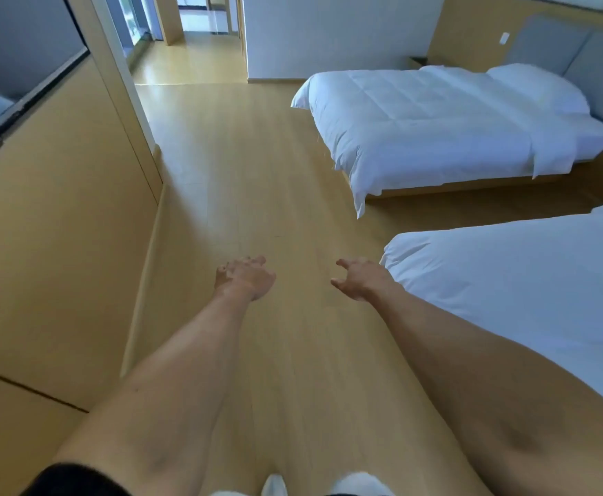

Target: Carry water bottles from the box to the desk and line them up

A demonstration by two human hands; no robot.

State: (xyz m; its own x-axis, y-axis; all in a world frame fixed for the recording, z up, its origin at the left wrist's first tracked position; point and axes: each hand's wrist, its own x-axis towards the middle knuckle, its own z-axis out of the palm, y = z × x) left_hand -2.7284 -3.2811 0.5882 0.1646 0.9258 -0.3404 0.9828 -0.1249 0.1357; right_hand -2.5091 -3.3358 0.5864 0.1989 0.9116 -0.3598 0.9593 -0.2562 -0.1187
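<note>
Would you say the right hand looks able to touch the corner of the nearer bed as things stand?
Probably yes. The right hand is open, holds nothing and hangs right beside the corner of the nearer bed, with nothing between them over the bare floor.

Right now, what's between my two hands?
Only bare wooden floor shows between the left hand and right hand in the head view; neither holds anything.

No writing, label, brand, number or sign can be read anywhere here.
</note>
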